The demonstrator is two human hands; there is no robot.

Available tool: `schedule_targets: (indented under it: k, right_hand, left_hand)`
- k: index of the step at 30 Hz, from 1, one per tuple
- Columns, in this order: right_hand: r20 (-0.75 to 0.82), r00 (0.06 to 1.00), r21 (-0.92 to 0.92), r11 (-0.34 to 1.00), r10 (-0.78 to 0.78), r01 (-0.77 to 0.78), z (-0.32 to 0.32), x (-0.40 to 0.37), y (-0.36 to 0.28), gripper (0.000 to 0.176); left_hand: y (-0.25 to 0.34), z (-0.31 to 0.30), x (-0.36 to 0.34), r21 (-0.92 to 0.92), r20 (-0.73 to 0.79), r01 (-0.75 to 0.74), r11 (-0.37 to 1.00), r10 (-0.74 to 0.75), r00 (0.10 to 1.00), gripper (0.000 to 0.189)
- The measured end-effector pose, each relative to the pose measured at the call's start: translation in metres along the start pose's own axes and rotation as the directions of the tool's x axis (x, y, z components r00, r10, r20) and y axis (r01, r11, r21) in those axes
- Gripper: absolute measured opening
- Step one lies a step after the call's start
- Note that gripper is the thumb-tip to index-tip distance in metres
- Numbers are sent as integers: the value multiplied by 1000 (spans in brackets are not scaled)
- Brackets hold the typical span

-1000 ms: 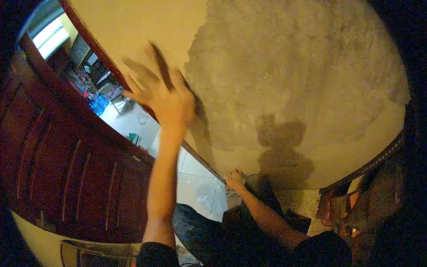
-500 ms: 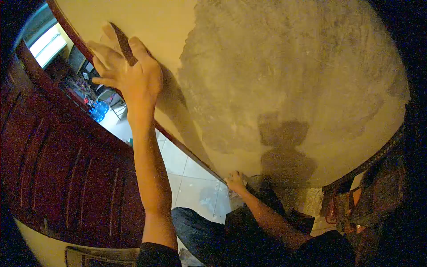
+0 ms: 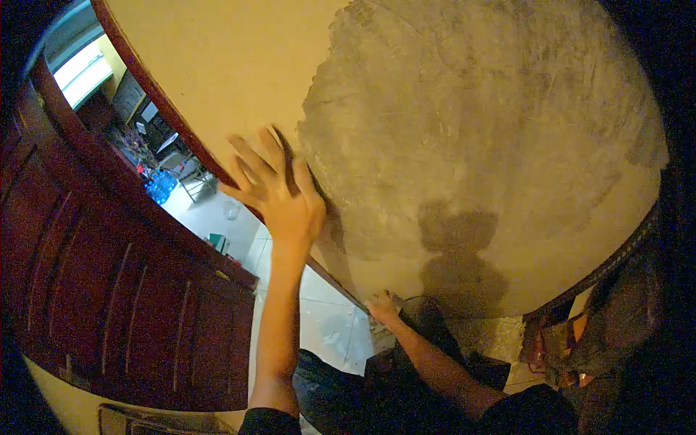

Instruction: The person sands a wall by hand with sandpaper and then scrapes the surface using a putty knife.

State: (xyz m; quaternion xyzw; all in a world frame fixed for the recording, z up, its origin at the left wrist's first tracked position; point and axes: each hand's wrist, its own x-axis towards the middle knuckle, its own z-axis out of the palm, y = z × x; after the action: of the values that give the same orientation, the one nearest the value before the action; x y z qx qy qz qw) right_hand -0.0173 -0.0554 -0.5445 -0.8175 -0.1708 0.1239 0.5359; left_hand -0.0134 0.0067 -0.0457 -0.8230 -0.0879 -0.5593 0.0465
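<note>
My left hand is raised with its fingers spread over the yellow wall, close to the dark red door frame. Its shadow falls just to the right of it, near the ragged edge of a large grey plaster patch. Lower down, my right hand is closed by the bottom of the wall, next to the frame's lower end. I cannot tell what its curled fingers hold.
A dark red panelled door stands at the left. Through the doorway are a tiled floor, a blue water bottle and a folding chair. Dim clutter sits at the lower right. A head-and-shoulders shadow lies on the wall.
My left hand has moved down and to the right along the wall, fingers still spread. My right hand stays low by the frame, slightly lower in view.
</note>
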Motion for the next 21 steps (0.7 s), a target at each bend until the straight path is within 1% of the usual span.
schedule_targets:
  k: [1, 2, 3, 4, 5, 6, 8, 9, 10, 11, 12, 14, 15, 16, 17, 18, 20, 21]
  right_hand:
    - [113, 985, -291, 944, -129, 157, 4, 4, 6, 52]
    - [258, 943, -534, 782, -211, 321, 8, 2, 9, 52]
    - [263, 943, -531, 785, -205, 319, 7, -6, -3, 52]
    - [82, 993, -321, 941, -80, 102, -4, -18, -27, 51]
    - [-65, 993, -53, 994, 94, -97, -14, -23, -45, 50]
    - [-55, 994, -57, 993, 98, -101, -16, -25, -47, 50]
    - [-69, 996, -145, 987, 54, -64, -17, -26, -52, 50]
    - [-68, 996, -139, 988, 52, -61, -4, -22, -40, 50]
    - [-134, 991, -125, 992, 18, -35, 19, -10, -9, 50]
    - [-199, 980, -116, 993, -12, -11, 30, -3, 8, 51]
    - [-202, 979, -117, 993, -13, -11, 28, -4, 7, 51]
    - [-188, 982, -258, 963, 24, -73, 22, -7, -1, 50]
    - [-196, 980, -261, 963, 21, -73, 12, -13, -12, 50]
    - [-160, 986, -240, 971, -36, -3, -5, -20, -32, 49]
    - [-122, 988, -219, 974, -92, 64, -15, -25, -46, 47]
    - [-124, 988, -226, 972, -91, 61, -9, -25, -40, 47]
    - [-289, 957, -101, 995, -6, -24, 25, -13, 0, 47]
    - [-291, 957, -95, 995, -3, -26, 51, 2, 30, 47]
  left_hand:
    - [-2, -5, 21, 29, -45, -13, 999, 14, 999, 64]
    - [-3, -10, 47, 11, -125, -24, 1000, 25, 992, 62]
    - [-2, -14, 73, -8, -205, -34, 999, 31, 978, 61]
    - [0, -18, 92, -7, -200, -26, 1000, 24, 980, 61]
    - [1, -23, 108, 61, -215, -22, 998, 35, 976, 63]
    - [-1, -26, 113, 133, -226, -17, 991, 47, 973, 65]
    - [-12, -20, 106, 142, -196, -34, 989, 61, 979, 64]
    - [-16, -17, 102, 139, -173, -58, 989, 82, 982, 62]
    - [-14, -15, 93, 138, -178, -63, 988, 87, 980, 62]
    - [-5, -12, 74, 27, -157, -24, 999, 28, 987, 62]
    - [4, -10, 52, -84, -128, 18, 996, -29, 991, 63]
    - [12, -2, 6, -34, -2, 62, 997, -62, 998, 62]
    - [12, 1, -9, -40, -8, 62, 997, -62, 998, 62]
    - [12, 4, -21, -58, -11, 67, 996, -67, 998, 62]
    - [12, 5, -25, -76, -11, 75, 994, -76, 997, 61]
    - [12, 4, -18, -82, -11, 81, 993, -82, 997, 61]
    - [8, -1, 20, 37, -53, 58, 998, -56, 997, 61]
    - [8, -10, 42, -2, -116, 53, 999, -52, 992, 60]
